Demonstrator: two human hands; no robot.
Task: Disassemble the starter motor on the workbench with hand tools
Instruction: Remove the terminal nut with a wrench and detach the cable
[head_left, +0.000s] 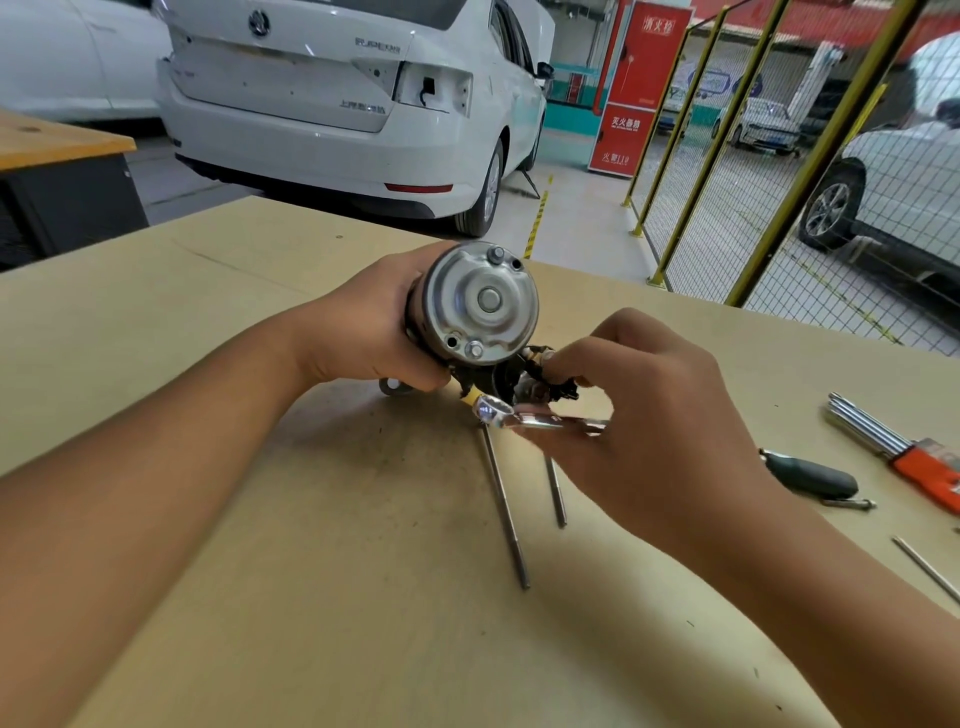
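Observation:
The starter motor (480, 304) is lifted just above the workbench (311, 519), its round silver end cap facing me. My left hand (369, 332) grips its body from the left. My right hand (639, 410) pinches the dark terminal part (540, 376) under the cap with thumb and forefinger, while its lower fingers hold a shiny wrench (535, 415). Two long through bolts (506, 514) lie on the bench below the motor, the shorter-looking one (556, 493) partly under my right hand.
A black-handled screwdriver (810, 478) and an orange-holder hex key set (893, 447) lie at the right. A thin rod (927, 569) lies near the right edge. A white car (353, 104) stands beyond the bench; a yellow mesh fence (753, 156) runs at right.

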